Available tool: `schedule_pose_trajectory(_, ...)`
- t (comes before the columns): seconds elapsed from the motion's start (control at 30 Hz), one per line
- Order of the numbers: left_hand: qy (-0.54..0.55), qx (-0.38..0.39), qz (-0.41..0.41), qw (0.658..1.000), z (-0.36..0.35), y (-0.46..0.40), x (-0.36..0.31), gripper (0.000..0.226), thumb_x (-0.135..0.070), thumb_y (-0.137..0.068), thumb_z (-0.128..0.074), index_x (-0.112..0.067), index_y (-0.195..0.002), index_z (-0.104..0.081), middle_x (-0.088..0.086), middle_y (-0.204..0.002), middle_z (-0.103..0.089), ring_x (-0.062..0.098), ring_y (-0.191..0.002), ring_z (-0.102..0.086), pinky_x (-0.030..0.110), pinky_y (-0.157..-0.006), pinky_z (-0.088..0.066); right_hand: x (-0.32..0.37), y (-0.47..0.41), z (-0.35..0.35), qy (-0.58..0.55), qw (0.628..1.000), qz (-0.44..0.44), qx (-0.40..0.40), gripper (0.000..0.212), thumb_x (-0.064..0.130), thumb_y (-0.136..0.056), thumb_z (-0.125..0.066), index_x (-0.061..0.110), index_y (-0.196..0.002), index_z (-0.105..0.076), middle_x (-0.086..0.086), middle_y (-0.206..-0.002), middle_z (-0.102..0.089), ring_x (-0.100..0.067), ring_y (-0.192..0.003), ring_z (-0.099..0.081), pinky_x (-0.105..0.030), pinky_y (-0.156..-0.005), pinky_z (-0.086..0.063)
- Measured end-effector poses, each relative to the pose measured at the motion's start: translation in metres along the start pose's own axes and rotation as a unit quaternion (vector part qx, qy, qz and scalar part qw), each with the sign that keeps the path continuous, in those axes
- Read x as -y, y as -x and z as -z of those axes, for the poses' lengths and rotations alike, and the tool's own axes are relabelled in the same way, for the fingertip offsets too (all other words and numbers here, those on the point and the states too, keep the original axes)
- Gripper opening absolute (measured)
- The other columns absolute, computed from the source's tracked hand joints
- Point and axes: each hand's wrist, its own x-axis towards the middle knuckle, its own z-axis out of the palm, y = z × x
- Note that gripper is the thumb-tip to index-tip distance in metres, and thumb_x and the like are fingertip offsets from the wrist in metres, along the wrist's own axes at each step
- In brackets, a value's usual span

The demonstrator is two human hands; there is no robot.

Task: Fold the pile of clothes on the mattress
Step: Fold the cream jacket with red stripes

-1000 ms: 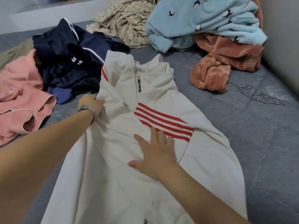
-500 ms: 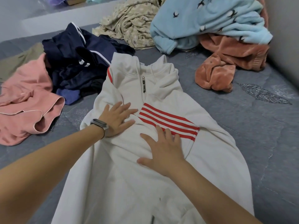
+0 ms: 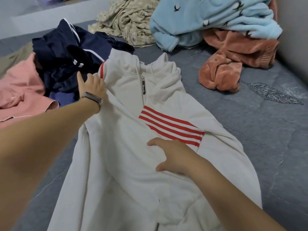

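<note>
A white zip-neck sweatshirt (image 3: 126,164) with red stripes lies front up on the grey mattress (image 3: 250,130), one sleeve folded across its chest. My left hand (image 3: 92,85), a watch on its wrist, is at the sweatshirt's left shoulder beside a red stripe; its fingers curl onto the fabric edge while one finger sticks out straight. My right hand (image 3: 173,155) rests flat on the chest just below the striped sleeve, fingers pointing left.
Unfolded clothes ring the sweatshirt: a pink garment (image 3: 21,90) and a navy one (image 3: 66,59) on the left, a beige patterned one (image 3: 128,22), a light blue fleece (image 3: 208,19) and a rust velvet piece (image 3: 233,60) at the back. A wall (image 3: 293,30) stands on the right.
My left hand has left the chest and moved up and left to the shoulder edge. My right hand stays on the chest, its fingers now turned leftward.
</note>
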Motion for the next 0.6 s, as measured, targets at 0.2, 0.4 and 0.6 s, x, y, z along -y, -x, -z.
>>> schedule_pose_trajectory(0.2, 0.311, 0.084, 0.008, 0.947, -0.018, 0.101, -0.08, 0.069, -0.047, -0.099, -0.017, -0.009, -0.153, 0.003, 0.016, -0.16, 0.007, 0.031, -0.147, 0.005, 0.051, -0.118, 0.0, 0.001, 0.01, -0.008, 0.001, 1.0, -0.004, -0.001, 0.072, 0.026, -0.09, -0.067, 0.04, -0.147, -0.026, 0.003, -0.141, -0.049, -0.019, -0.119, -0.053, -0.029, -0.098, -0.044)
schedule_pose_trajectory(0.4, 0.311, 0.124, -0.095, 0.937, -0.026, 0.173, -0.053, 0.092, -0.062, -0.075, 0.013, -0.016, -0.153, 0.001, 0.015, -0.16, 0.003, 0.029, -0.148, 0.005, 0.045, -0.119, -0.001, -0.015, 0.061, -0.009, -0.045, 0.99, -0.072, 0.113, 0.109, 0.044, -0.073, -0.081, 0.053, -0.147, -0.002, 0.002, -0.151, -0.036, -0.019, -0.132, -0.041, -0.031, -0.106, -0.04)
schedule_pose_trajectory(0.6, 0.454, 0.161, -0.136, 0.866, -0.005, 0.266, -0.05, 0.082, -0.073, -0.072, 0.003, -0.044, -0.149, -0.002, -0.007, -0.16, 0.013, 0.019, -0.147, 0.016, 0.046, -0.118, 0.008, -0.031, 0.103, -0.023, -0.247, 0.967, -0.059, 0.018, 0.082, 0.017, -0.077, -0.08, 0.05, -0.136, -0.034, 0.011, -0.145, -0.037, -0.005, -0.121, -0.042, -0.007, -0.078, -0.042)
